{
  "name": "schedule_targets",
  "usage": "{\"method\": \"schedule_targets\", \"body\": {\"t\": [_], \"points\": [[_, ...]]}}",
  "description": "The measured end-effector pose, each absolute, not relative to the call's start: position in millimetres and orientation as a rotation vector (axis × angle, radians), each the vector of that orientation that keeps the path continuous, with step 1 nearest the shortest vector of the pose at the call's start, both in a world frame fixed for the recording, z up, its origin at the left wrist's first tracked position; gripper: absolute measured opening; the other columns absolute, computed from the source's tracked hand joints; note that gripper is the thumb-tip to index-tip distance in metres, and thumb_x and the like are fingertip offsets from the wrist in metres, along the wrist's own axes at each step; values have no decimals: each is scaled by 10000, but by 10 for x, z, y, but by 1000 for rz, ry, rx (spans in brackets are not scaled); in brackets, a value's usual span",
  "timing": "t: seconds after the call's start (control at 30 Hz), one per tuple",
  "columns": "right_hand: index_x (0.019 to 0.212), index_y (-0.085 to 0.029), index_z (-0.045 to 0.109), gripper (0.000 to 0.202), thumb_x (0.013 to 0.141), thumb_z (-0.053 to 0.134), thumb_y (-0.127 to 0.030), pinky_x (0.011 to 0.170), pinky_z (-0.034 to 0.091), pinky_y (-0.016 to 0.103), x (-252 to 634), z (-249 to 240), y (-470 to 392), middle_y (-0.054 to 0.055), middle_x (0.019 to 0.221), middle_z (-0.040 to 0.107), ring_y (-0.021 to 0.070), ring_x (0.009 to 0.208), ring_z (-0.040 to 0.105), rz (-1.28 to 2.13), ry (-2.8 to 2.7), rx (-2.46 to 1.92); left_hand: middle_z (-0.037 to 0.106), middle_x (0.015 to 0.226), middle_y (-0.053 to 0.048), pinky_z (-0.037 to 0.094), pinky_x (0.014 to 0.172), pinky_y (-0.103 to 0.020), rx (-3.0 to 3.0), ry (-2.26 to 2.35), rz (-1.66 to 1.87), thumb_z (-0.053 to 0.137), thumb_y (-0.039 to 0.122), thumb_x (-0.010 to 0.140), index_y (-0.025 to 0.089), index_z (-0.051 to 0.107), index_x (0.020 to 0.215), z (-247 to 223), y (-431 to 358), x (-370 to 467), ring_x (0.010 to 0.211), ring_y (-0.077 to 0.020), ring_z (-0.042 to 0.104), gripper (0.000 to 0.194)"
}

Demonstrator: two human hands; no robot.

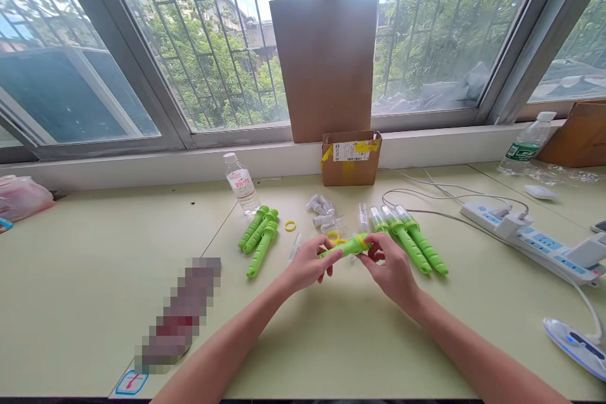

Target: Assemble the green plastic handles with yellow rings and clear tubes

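Between my hands lies a green ridged plastic tube with a yellow ring around its right end. My left hand is closed around the tube's left part. At the right end, the fingers of my right hand pinch the yellow ring. To the left lie several green tubes without clear tops. On the right, other green tubes carry clear caps. Loose clear caps and yellow rings are spread just beyond my hands, some partly hidden by them.
A water bottle stands behind the left tubes. A small cardboard box is against the window wall. On the right are a power strip with cables, a second bottle and a white-blue device. A pixelated patch covers something left.
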State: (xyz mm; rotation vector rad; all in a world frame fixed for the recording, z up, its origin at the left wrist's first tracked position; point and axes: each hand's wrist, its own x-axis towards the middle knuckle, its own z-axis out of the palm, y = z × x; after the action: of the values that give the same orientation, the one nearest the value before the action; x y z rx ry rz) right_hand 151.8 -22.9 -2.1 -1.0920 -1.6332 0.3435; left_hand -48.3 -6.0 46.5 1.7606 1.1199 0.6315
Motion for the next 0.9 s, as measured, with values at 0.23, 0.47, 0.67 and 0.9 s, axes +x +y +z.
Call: {"method": "schedule_targets", "body": {"t": [0.23, 0.47, 0.67, 0.9], "points": [[890, -211, 560, 51, 859, 601, -214, 543, 554, 291, 1500, -9, -250, 31, 874, 593, 115, 570, 568, 266, -1612, -1027, 574, 667, 35, 346, 515, -228, 2292, 1268, 796, 651, 393, 749, 215, 499, 904, 371, -41, -484, 542, -118, 488, 282], [851, -217, 547, 59, 863, 603, -231, 531, 552, 288, 1494, 25, -251, 29, 862, 586, 111, 563, 563, 264, -1614, -1013, 544, 625, 32, 338, 533, -233, 2367, 1256, 892, 589, 366, 815, 207, 529, 860, 304, -47, -482, 525, -110, 450, 176], [901, -218, 500, 120, 858, 606, -255, 495, 543, 268, 1502, 28, -244, 17, 850, 556, 116, 581, 585, 302, -1659, -1038, 516, 628, 44, 331, 502, -208, 2022, 1149, 879, 622, 406, 794, 185, 543, 822, 379, -82, -447, 530, -80, 414, 237], [897, -214, 506, 106, 876, 589, -276, 499, 544, 262, 1490, 45, -253, 20, 850, 565, 113, 577, 582, 278, -1646, -1033, 598, 623, 21, 341, 387, -184, 1641, 1025, 750, 641, 499, 763, 172, 523, 828, 430, -78, -431, 432, -68, 447, 354]]}}
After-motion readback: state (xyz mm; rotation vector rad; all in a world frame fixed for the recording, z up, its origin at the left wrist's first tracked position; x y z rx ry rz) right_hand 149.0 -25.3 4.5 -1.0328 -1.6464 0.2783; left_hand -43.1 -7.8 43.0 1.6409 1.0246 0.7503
